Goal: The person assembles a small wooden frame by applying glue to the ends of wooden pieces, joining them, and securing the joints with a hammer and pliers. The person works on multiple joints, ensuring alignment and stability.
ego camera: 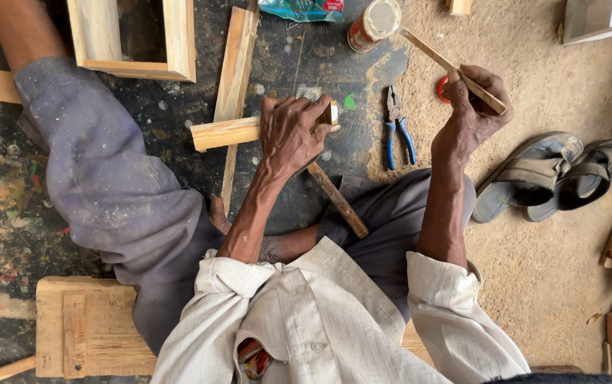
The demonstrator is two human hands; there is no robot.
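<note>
Pale yellowish wood block [228, 132] under the left hand [290, 135]; a tan flat stick [455, 70] in the right hand [471, 107]. Blue-handled pliers [398, 131] lie on black, paint-speckled ground. Right: grey sandals [534, 176] on sandy brown floor. Near: off-white shirt [327, 320], dusty grey-purple trousers [114, 185].

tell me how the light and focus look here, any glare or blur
Head view: soft, even daylight, only faint shadows; no glare; left hand on the wood block and right hand holding the thin stick are sharp; wide-angle lens stretches the edges.
</note>
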